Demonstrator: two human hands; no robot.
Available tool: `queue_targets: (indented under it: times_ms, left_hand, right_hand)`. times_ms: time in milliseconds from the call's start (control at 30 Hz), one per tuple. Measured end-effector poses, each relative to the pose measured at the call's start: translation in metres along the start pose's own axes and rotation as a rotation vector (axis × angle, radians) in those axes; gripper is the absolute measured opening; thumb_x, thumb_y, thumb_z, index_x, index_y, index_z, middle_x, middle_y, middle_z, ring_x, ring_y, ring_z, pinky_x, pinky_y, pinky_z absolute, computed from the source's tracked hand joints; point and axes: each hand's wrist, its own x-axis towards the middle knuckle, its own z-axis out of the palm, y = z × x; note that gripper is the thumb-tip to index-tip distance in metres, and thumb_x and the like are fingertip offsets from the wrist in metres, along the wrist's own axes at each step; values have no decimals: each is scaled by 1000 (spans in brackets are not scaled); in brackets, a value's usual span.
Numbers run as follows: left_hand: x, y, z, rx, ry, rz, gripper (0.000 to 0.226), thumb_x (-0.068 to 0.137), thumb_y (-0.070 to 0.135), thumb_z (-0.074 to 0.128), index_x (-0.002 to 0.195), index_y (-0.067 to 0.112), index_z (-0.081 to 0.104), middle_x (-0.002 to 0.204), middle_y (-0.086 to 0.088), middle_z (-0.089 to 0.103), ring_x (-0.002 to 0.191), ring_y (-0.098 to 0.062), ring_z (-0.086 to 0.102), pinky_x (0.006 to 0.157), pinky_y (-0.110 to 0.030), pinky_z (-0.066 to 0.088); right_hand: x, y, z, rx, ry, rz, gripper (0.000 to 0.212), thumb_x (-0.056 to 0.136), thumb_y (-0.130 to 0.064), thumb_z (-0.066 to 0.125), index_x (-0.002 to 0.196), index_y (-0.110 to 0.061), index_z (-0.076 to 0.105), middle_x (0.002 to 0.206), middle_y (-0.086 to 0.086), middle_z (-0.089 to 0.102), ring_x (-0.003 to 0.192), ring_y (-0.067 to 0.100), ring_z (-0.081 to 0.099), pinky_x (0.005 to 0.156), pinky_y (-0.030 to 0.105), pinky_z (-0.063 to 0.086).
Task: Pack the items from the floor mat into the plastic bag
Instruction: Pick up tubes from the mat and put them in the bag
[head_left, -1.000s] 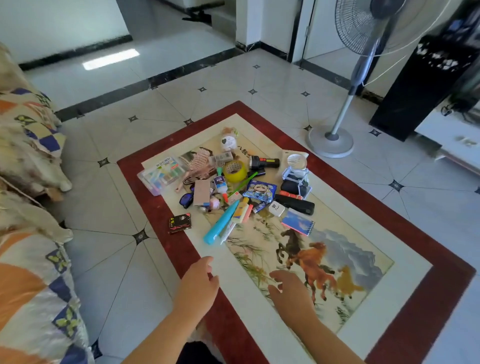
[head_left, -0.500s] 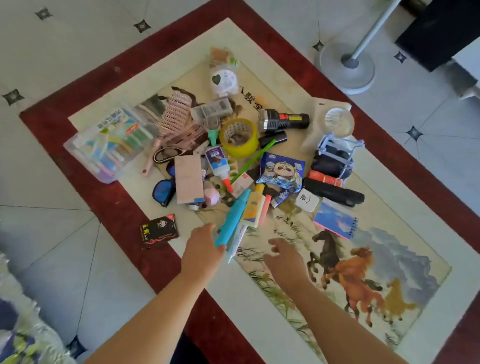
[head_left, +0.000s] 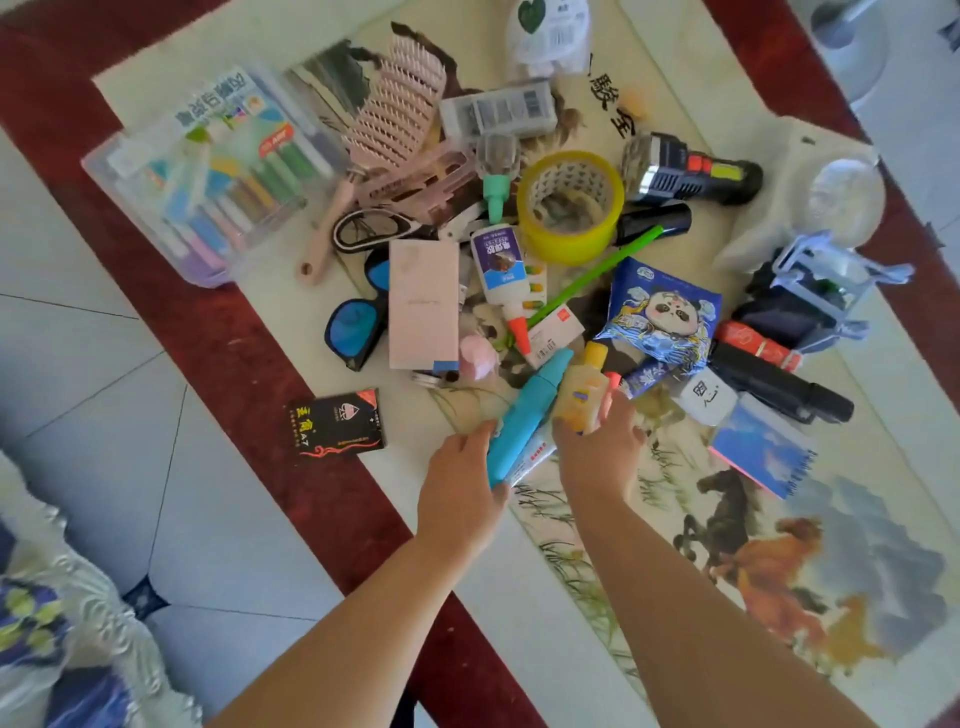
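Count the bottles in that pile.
3: a white glue bottle mid-pile, a clear green-capped bottle beside the yellow tape roll, and a yellow bottle touched by the right hand. Others may be hidden in the pile.

The bare cream band of the horse-painted floor mat (head_left: 519, 571) lies open between my forearms and behind both hands. Ahead the heap is tight: a long teal plastic tube (head_left: 524, 415) and a small yellow bottle (head_left: 579, 395) lie side by side, touching. A black card box (head_left: 337, 423) sits near my left hand (head_left: 460, 483); a blue spiral notebook (head_left: 761, 449) lies off my right hand (head_left: 597, 452).
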Motion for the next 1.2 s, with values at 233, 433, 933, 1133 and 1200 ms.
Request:
queue_targets:
  times_ms: [233,433,933,1133,1200]
  left_hand:
    - [-47,-6,-10,-146,68,-52,64,84,26,62,141,21,32,119,-4,52,110,-19,48,94,-28,39]
    - [-126,-11,5,-290,195,-150,56,77,21,68,128,22,46,102,-5,58,91,-19,56,79,-32,47]
    - [-504,-127,91,-772,712,-538,60,79,14,66,133,21,42,113,-6,59,99,-22,58,79,-28,47]
    - [-649,-195,148,-1047,1004,-799,62,75,14,68,132,21,43,114,-1,60,100,-17,58,82,-24,44]
    - [-692,-219,185,-1151,1082,-924,65,70,24,68,130,26,44,113,-1,61,101,-19,59,86,-32,49]
  right_hand:
    - [-36,38,-30,-17,-56,-60,27,84,-19,62,110,-11,61,85,2,59,70,19,53,58,30,45]
    - [-101,89,-65,32,-127,-199,35,83,-21,64,117,-15,60,98,-1,64,83,14,54,58,20,35]
    - [-376,212,-85,-197,-638,-884,14,79,-13,64,79,-25,58,71,-6,61,69,14,57,55,17,35]
    - [-520,278,-26,-484,-954,-1121,16,80,-14,66,72,-24,57,68,-3,62,69,22,58,70,36,47]
    - [-566,311,-5,-581,-1041,-1205,20,79,-14,68,71,-28,56,69,-5,61,71,25,58,72,40,46]
